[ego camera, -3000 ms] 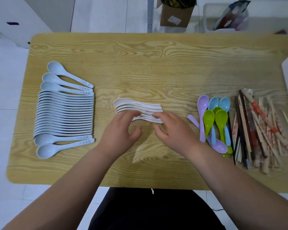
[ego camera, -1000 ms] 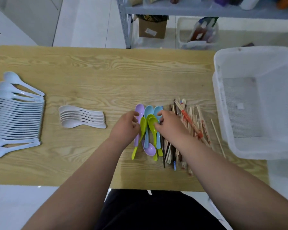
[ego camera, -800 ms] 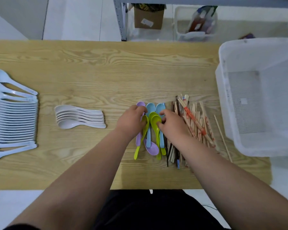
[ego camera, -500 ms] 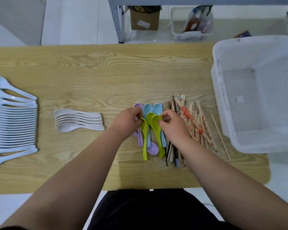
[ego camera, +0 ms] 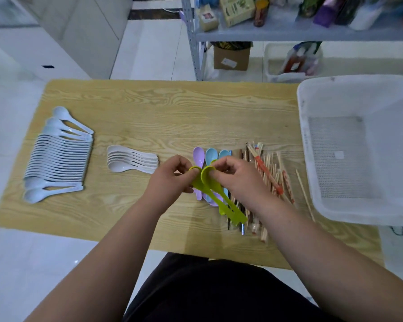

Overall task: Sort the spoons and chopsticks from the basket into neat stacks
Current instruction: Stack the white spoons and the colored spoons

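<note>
Pinching two green spoons (ego camera: 221,205) by their bowls, the left hand (ego camera: 170,182) and right hand (ego camera: 240,180) are meeting over the tabletop (ego camera: 172,112), right of its middle and toward the near edge. The left fingers (ego camera: 183,161) are curling round and clamping on the rim of one bowl. The right fingers (ego camera: 226,162) are clamping on the other bowl just beside it. The two bowls are sitting close side by side, and both handles are slanting toward the near right corner, crossing over what is lying below. Whether the handle tips are touching anything cannot be told.

Behind the hands a purple spoon (ego camera: 198,156) and two blue spoons (ego camera: 211,155) are lying with their bowls toward the far edge, partly hidden. Just right of them a loose pile of chopsticks (ego camera: 269,173), some in paper wrappers, is running roughly from far to near, with one bare stick lying apart on its right. The white basket (ego camera: 358,211) is sitting at the right edge. A short stack of white spoons (ego camera: 130,160) is lying left of the hands, and a long row of pale blue spoons (ego camera: 56,156) is lying along the left edge, handles pointing right.
</note>
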`<state>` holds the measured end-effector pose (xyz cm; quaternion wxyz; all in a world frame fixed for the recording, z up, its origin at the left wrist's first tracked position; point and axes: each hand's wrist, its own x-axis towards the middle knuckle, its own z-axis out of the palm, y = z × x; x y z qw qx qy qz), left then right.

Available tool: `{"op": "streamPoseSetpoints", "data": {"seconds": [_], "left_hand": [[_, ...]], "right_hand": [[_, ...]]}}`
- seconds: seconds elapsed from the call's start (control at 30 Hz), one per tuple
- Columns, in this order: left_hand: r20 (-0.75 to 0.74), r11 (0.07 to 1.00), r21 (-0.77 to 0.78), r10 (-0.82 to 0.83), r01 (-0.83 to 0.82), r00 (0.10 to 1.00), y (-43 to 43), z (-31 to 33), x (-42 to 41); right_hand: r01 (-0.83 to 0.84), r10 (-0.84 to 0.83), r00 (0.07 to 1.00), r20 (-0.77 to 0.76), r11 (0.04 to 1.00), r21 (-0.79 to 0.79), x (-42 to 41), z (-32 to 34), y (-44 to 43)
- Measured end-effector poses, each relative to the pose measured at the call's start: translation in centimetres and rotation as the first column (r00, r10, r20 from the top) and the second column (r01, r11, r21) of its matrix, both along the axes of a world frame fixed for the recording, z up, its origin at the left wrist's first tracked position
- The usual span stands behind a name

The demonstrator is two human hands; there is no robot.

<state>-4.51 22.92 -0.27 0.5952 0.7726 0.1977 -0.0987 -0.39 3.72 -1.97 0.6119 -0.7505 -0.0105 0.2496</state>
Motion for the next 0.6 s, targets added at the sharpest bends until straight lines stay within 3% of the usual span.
{"op": "streamPoseSetpoints", "data": {"seconds": [0.1,0.23,0.4,0.6], "left_hand": [[-0.007,0.978,-0.201,0.053,-0.053,0.999,-0.9,0.8,-1.8],[-0.023,0.917,-0.389,0.09,-0.092,0.996,-1.6,1.2,-3.5],[0.044,0.963,-0.268,0.001,0.011,0.999,-1.7,0.3,-5.1],[0.055,0.864,-0.502,-0.013,0.039,0.998,1.1,-0.5,-5.9]], "right_hand": [[-0.029,0.03,0.999,-0.015,0.998,0.055,-1.3,0.7,0.3],[0.061,-0.043,0.991,-0.126,0.988,0.141,-3.0,1.2,1.1],[0.147,-0.121,0.975,-0.184,0.98,0.132,-4.4,1.5,2.6],[0.237,-0.081,0.863,-0.498,0.936,0.258,-5.5,2.6,6.1]]}}
